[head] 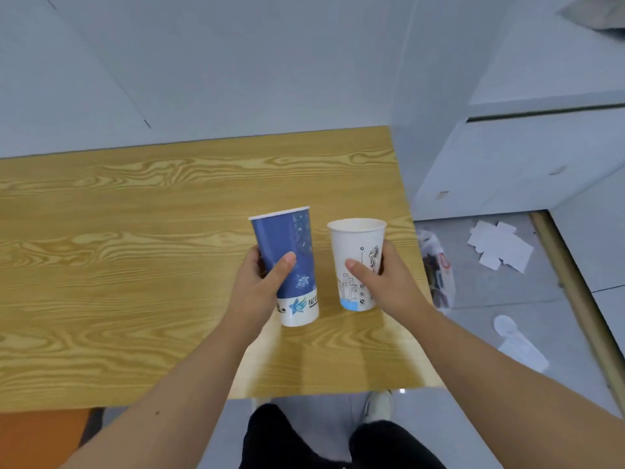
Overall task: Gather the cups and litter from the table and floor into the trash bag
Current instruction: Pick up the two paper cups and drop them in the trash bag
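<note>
Holding upright above the table (135,231), blue cup (287,252) clasped in left grip (260,286), white cup (356,255) in right grip (385,282)

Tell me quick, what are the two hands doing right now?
Left hand: closed around the tall blue paper cup.
Right hand: closed around the shorter white paper cup with line drawings.

Blue cup (287,265): white band, star logo, Chinese character "星"; white cup (358,262) print illegible
</note>
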